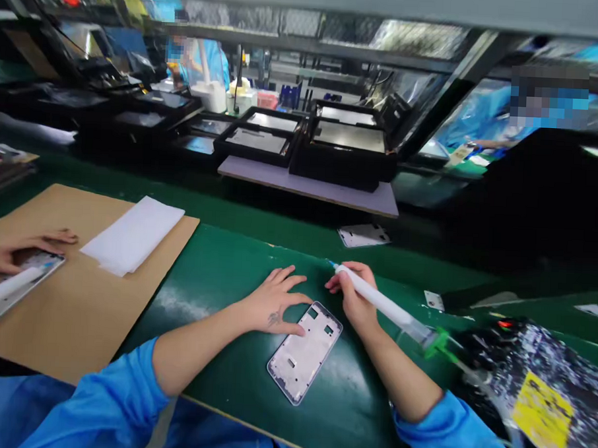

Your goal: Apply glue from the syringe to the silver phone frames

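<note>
My left hand [273, 302] lies on the green mat with its fingers apart, and its thumb touches the upper edge of a white-backed phone mid-frame [303, 353]. My right hand [358, 296] grips a white dispensing syringe [377, 300] like a pen, its fine tip just above the mat beyond the frame. A green fitting and hose [437, 342] leave the syringe's rear end. At far left, a co-worker's hand [23, 250] rests on a similar frame [39, 265], beside a white syringe [9, 290].
A cardboard sheet [78, 280] with a white foam pad [132, 235] lies to my left. A speckled bag with a yellow label [542, 416] sits at right. Black trays of panels [347, 143] stand beyond the mat, and people in blue gowns work farther back.
</note>
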A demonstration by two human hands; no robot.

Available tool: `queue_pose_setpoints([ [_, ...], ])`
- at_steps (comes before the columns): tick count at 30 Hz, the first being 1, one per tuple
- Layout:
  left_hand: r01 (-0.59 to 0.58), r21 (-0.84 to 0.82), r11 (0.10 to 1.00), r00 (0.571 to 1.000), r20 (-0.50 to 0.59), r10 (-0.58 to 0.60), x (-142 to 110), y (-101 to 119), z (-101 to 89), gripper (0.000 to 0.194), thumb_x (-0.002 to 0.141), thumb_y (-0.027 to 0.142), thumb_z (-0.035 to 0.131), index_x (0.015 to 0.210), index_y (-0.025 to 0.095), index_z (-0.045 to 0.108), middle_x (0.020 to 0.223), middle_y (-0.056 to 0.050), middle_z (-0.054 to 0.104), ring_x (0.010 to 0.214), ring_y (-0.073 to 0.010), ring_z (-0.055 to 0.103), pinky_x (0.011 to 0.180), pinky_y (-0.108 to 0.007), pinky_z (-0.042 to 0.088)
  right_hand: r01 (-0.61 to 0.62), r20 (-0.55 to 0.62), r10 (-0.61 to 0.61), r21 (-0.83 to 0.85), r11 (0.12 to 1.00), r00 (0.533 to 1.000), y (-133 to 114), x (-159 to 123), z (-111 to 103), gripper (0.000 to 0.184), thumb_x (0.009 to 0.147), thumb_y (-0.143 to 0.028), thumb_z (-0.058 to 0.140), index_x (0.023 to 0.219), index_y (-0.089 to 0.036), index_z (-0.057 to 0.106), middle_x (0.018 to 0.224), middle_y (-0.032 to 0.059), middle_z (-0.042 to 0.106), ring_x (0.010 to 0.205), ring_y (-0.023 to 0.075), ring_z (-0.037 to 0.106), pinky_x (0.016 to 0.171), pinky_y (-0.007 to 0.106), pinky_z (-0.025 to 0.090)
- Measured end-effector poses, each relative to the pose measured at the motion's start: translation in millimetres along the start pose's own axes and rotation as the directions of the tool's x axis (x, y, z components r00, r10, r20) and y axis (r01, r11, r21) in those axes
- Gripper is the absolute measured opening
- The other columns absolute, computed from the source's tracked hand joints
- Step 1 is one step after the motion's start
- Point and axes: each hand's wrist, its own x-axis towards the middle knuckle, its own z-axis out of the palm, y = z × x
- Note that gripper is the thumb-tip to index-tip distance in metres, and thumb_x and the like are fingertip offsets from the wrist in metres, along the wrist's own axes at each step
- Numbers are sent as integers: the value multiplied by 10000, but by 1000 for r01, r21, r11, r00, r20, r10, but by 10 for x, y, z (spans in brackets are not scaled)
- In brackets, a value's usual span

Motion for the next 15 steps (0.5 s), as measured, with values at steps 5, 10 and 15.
queue_pose_setpoints([
  [5, 73, -77, 994, 997, 25, -72, -136, -172, -246, 797, 751, 408, 829, 1469, 242, 525, 1672, -171, 325, 1585, -426, 187, 1228, -632, 300, -50, -110, 54, 34, 998, 992, 6, 81, 78, 414, 912, -636, 609, 931, -232, 523, 594, -64, 569, 445, 102, 525, 421, 204, 377],
  [10, 35, -80, 996, 999, 43, -32, -180, -236, -326, 631, 753, 367, 803, 1330, 206, 607, 1639, -190, 381, 1589, -442, 150, 1221, -654, 299, -135, 39, 131, 119, 984, 991, -11, -20, 270, 393, 891, -602, 656, 999, -232, 577, 608, -51, 615, 454, 110, 548, 437, 212, 405],
  [15, 30, -88, 996, 999, -33, -33, -153, -272, -224, 510, 742, 409, 831, 1147, 182, 618, 1546, -204, 495, 1561, -421, 267, 1203, -624, 361, -38, 263, 60, -87, 995, 963, -29, -142, 115, 350, 838, -505, 773, 972, -210, 642, 704, 6, 685, 544, 141, 626, 510, 255, 495],
])
